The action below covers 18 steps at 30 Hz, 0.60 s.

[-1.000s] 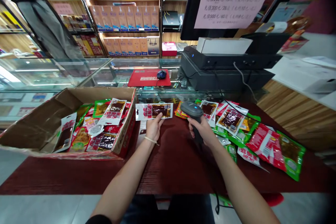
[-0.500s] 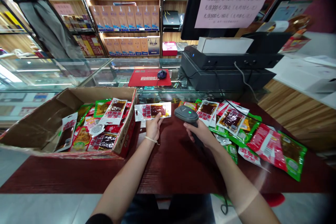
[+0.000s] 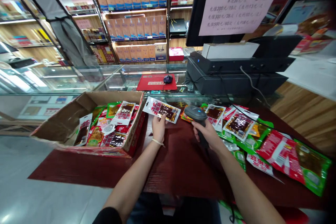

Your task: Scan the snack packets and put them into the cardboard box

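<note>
Between the thumb and fingers of my left hand (image 3: 159,129) is a white snack packet (image 3: 157,107) with red print and a dark window, tilted down toward the right. My right hand (image 3: 207,133) is wrapped round the handle of a dark barcode scanner (image 3: 195,113), whose head points left toward the packet and shows a small blue light. The two are apart. Left of my left hand stands an open cardboard box (image 3: 135,139) with several snack packets (image 3: 96,135) inside. Beyond my right hand lies a spread pile of red, green and white packets (image 3: 240,125).
A glass counter (image 3: 110,78) runs behind the dark red tabletop (image 3: 173,168), with a red mouse pad (image 3: 144,82) and a mouse (image 3: 168,78) on it. A monitor (image 3: 195,14) and black cash-register unit (image 3: 231,80) stand back right. The scanner's cable trails off below.
The packet in my left hand has turned from level to slanting down at its right end. The scanner's light has gone from green to blue. The whole view has shifted slightly.
</note>
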Tool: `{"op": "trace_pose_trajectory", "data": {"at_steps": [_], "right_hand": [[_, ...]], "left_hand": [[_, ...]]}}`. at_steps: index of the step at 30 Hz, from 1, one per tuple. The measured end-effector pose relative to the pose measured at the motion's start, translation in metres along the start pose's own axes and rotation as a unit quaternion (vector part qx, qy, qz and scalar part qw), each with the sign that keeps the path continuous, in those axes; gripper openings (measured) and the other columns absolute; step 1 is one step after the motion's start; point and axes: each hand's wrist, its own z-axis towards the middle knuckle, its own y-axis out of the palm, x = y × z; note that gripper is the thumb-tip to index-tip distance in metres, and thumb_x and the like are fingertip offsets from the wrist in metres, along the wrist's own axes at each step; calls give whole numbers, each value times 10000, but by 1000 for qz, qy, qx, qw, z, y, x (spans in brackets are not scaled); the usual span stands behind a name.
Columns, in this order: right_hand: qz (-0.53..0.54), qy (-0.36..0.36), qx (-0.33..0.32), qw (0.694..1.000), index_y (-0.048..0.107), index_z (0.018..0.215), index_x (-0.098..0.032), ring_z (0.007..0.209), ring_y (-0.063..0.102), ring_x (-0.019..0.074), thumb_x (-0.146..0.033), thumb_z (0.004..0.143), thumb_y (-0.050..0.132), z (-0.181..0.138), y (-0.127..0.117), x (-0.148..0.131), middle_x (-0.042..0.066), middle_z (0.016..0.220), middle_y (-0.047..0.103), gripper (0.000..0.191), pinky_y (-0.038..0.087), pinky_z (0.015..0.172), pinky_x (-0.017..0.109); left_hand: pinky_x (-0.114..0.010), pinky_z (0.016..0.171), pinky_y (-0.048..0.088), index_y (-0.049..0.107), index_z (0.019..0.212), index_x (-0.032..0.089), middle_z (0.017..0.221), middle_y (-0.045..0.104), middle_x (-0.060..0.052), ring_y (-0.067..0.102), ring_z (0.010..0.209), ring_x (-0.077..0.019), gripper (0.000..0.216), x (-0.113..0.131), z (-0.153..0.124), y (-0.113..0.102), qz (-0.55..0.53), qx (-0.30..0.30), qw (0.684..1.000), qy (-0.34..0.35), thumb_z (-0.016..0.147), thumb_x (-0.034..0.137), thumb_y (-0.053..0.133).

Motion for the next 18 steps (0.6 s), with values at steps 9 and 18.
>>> {"op": "trace_pose_trajectory", "data": {"at_steps": [9,18], "right_hand": [[48,-65,5,997,522,720,-209,358,460,95,-434,785,705,-4,27,-34,-43,520,524,298,383,334,223],[66,-64,-108,990,474,799,-227,352,457,96,-443,771,710,5,111,-58,-70,529,521,322,381,319,214]], "left_hand": [[-253,729,511,633,980,170,885,683,-43,635,803,-162,308,106,-25,1,120,-47,972,194,808,425,654],[-327,909,493,575,1216,185,1114,698,-85,665,1005,-225,430,204,-3,-105,291,53,907,298,810,311,647]]}}
